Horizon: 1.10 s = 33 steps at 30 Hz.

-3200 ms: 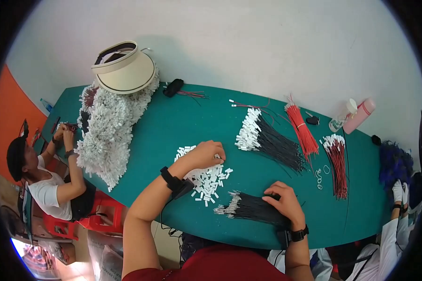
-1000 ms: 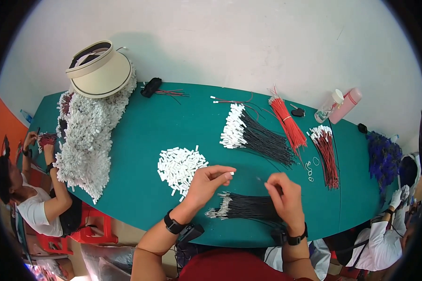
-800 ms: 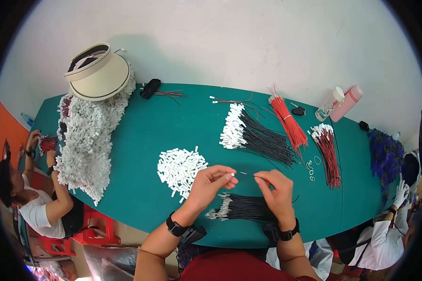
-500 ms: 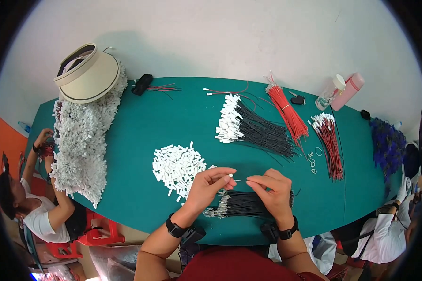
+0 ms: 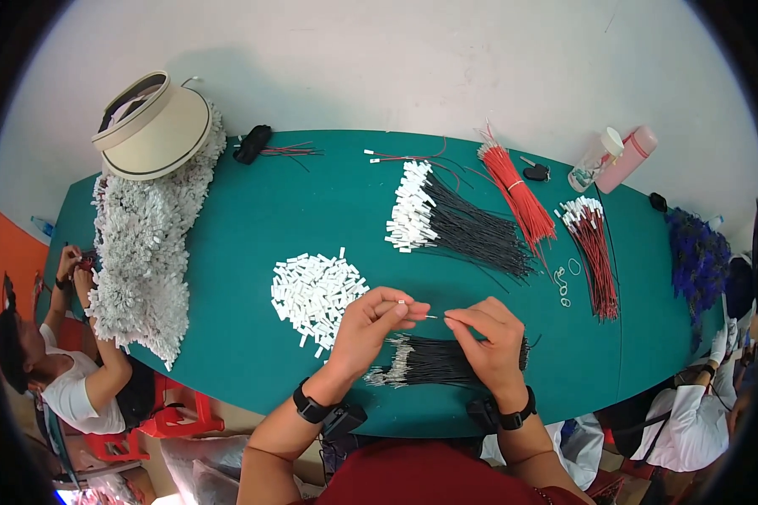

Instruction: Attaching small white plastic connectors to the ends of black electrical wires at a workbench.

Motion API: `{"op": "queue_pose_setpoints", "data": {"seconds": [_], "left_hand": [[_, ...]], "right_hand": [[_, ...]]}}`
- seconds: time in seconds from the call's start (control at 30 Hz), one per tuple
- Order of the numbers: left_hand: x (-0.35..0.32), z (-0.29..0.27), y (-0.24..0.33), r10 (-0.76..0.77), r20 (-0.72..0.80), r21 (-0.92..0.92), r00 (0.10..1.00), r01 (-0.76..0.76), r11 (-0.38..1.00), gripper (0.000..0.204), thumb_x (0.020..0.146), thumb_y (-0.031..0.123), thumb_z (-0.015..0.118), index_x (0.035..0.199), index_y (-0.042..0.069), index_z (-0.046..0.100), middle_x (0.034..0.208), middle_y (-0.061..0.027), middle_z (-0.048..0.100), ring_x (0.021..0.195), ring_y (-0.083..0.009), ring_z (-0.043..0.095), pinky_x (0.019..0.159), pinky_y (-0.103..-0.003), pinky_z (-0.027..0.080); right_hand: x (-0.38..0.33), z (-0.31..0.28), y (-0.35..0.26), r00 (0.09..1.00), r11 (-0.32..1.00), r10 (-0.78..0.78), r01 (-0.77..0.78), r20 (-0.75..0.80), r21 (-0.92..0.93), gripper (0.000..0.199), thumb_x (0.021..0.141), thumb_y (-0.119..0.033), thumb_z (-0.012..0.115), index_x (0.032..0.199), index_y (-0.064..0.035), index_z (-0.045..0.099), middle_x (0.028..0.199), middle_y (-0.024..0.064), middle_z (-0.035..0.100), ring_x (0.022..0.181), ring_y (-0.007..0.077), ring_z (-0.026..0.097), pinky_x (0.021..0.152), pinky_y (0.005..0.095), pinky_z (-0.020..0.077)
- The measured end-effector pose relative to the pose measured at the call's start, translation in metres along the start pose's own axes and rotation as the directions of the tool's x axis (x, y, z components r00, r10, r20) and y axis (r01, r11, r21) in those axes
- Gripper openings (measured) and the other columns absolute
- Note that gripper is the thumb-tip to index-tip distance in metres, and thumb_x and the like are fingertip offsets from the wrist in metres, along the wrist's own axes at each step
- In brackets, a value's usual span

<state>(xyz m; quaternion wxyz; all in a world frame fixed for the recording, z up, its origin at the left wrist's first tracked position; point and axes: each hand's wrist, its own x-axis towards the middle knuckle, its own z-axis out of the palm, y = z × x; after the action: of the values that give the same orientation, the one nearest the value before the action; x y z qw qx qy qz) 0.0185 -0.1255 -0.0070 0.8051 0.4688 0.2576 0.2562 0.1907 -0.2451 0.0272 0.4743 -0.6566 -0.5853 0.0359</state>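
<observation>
My left hand [image 5: 372, 328] is closed, pinching a small white connector housing [image 5: 402, 301] between thumb and fingers. Opposite it, my right hand [image 5: 490, 335] is closed on a thin wire, mostly hidden by the fingers; its metal terminal tip [image 5: 432, 316] points at the left fingertips. Whether tip and housing touch is too small to tell. Below both hands lies a bundle of black wires [image 5: 446, 362] with bare metal terminals at its left end. A loose pile of white connector housings [image 5: 312, 290] spreads on the green table, just left of my left hand.
Beyond my hands lie black wires with white connectors [image 5: 476, 231], a red wire bundle [image 5: 518, 198] and dark red wires [image 5: 594, 261]. A visor hat [image 5: 156, 135] tops a big white connector heap [image 5: 143, 261]. Bottles [image 5: 627, 160] stand far right. People sit at both ends.
My left fingers have shifted on the white housing, which now shows farther back along them. The wire's tip sits a little higher, and both hands stay close together.
</observation>
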Motion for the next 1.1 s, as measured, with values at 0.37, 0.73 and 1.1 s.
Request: {"op": "queue_pose_setpoints", "data": {"seconds": [0.37,0.73,1.1], "left_hand": [[-0.009,0.008,-0.008,-0.046,-0.132,-0.245,0.990,0.013,0.969,0.013,0.098,0.004,0.067,0.110,-0.001,0.071,0.098,-0.0088,0.073,0.088,-0.0158,0.070,0.081,-0.028,0.058],[-0.010,0.005,-0.011,-0.065,-0.117,-0.207,0.991,0.040,0.978,0.009,0.098,0.004,0.067,0.105,-0.001,0.070,0.093,-0.0104,0.074,0.082,-0.0148,0.070,0.078,-0.028,0.058],[-0.009,0.001,-0.017,-0.130,-0.036,-0.330,0.991,0.111,0.938,0.009,0.100,0.005,0.065,0.106,0.000,0.068,0.095,-0.0080,0.073,0.086,-0.0136,0.070,0.081,-0.027,0.058]], "right_hand": [[-0.002,-0.001,-0.005,0.997,0.999,-0.007,0.004,-0.079,-0.033,0.013,0.079,0.002,0.080,0.089,-0.0045,0.076,0.081,0.0063,0.072,0.071,0.0204,0.063,0.064,0.0312,0.0467],[-0.004,0.005,-0.003,0.998,1.000,0.021,-0.020,-0.056,0.015,0.011,0.080,-0.001,0.079,0.088,-0.0062,0.075,0.082,0.0042,0.072,0.074,0.0193,0.063,0.072,0.0322,0.0409],[-0.007,0.005,-0.004,0.999,1.000,-0.004,0.004,-0.034,-0.012,0.012,0.079,-0.001,0.079,0.086,-0.0074,0.073,0.083,0.0027,0.072,0.075,0.0189,0.063,0.075,0.0332,0.0417]]}}
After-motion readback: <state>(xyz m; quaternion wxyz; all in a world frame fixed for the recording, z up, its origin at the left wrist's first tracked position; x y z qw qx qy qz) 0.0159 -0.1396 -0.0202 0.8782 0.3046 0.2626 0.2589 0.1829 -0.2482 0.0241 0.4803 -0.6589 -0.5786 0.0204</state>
